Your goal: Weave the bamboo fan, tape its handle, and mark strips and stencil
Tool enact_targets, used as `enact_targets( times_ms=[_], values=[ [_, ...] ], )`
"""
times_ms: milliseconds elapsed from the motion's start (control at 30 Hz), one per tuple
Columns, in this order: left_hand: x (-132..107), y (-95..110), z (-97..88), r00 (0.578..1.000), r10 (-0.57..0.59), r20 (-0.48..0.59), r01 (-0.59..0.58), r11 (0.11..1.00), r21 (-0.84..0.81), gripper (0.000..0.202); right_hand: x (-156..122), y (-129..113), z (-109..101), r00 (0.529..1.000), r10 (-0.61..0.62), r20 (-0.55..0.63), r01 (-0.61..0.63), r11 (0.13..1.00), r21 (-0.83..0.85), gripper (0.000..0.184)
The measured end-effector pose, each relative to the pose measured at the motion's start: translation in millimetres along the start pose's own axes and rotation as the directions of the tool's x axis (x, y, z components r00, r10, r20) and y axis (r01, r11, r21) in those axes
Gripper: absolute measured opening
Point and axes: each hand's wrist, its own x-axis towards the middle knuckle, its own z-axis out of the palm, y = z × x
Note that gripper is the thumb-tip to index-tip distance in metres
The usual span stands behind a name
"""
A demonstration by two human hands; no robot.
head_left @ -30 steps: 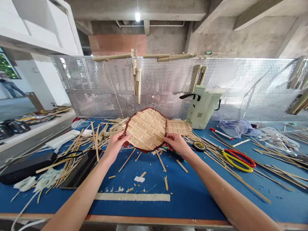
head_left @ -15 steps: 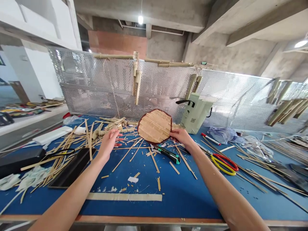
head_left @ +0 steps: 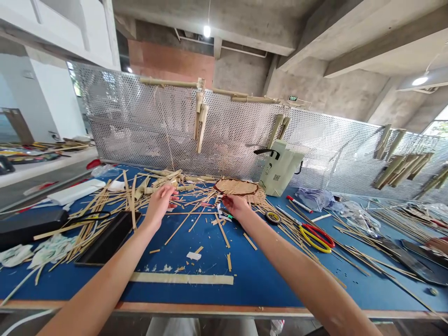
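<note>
Fingers spread on the left hand (head_left: 159,203), curled down on the right hand (head_left: 234,206), above bamboo strips (head_left: 191,204).

Item one: my left forearm (head_left: 105,266), bare, entering from the lower left of the view and angled inward. Item two: my left hand (head_left: 159,204), palm down, wrist gently bent, fingers (head_left: 171,192) loosely spread and pointing right, toward the other hand. Item three: my right forearm (head_left: 297,266), bare, entering from the lower right and angled inward. Item four: my right hand (head_left: 234,206), knuckles up, fingers bunched together, fingertips (head_left: 224,199) directed down and left. Both hands sit near mid-frame at about one height, just apart, not touching each other; neither arm crosses the other.
</note>
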Motion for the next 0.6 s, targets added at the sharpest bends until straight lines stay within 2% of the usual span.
enact_targets(
  times_ms=[133, 200, 267, 367, 400, 433, 500, 600],
  values=[
    [3.8, 5.6, -6.0, 0.979, 0.139, -0.148, -0.138, 0.990, 0.022, 0.042, -1.1, 5.0, 59.9, 1.000, -0.006, -0.004, 0.006, 1.000, -0.029, 0.041],
    [3.5, 12.7, -12.8, 0.931, 0.247, -0.268, -0.238, 0.969, 0.068, 0.041, -1.7, 1.6, 89.4, 0.998, -0.046, 0.031, 0.048, 0.997, -0.055, 0.042],
    [-0.1, 21.7, -20.3, 0.834, 0.372, -0.408, -0.344, 0.928, 0.143, 0.037, -2.2, -5.3, 117.6, 0.990, -0.104, 0.100, 0.112, 0.990, -0.082, 0.041],
    [-8.3, 33.6, -27.3, 0.643, 0.529, -0.553, -0.465, 0.844, 0.267, 0.033, -2.7, -17.9, 152.6, 0.945, -0.202, 0.257, 0.241, 0.962, -0.130, 0.034],
    [-10.3, 35.8, -27.9, 0.603, 0.565, -0.564, -0.493, 0.819, 0.293, 0.033, -3.1, -20.9, 160.9, 0.923, -0.229, 0.311, 0.287, 0.946, -0.154, 0.030],
    [-11.3, 36.8, -27.7, 0.583, 0.589, -0.560, -0.513, 0.801, 0.308, 0.032, -3.9, -22.4, 166.8, 0.899, -0.252, 0.359, 0.332, 0.925, -0.183, 0.024],
    [-10.3, 35.8, -25.8, 0.592, 0.603, -0.534, -0.531, 0.791, 0.305, 0.029, -6.9, -20.5, 170.9, 0.855, -0.285, 0.433, 0.420, 0.871, -0.255, 0.015],
    [-3.8, 30.2, -22.9, 0.661, 0.558, -0.502, -0.506, 0.825, 0.252, 0.027, -14.9, -10.7, 157.5, 0.808, -0.316, 0.497, 0.531, 0.756, -0.383, 0.015]
  ],
)
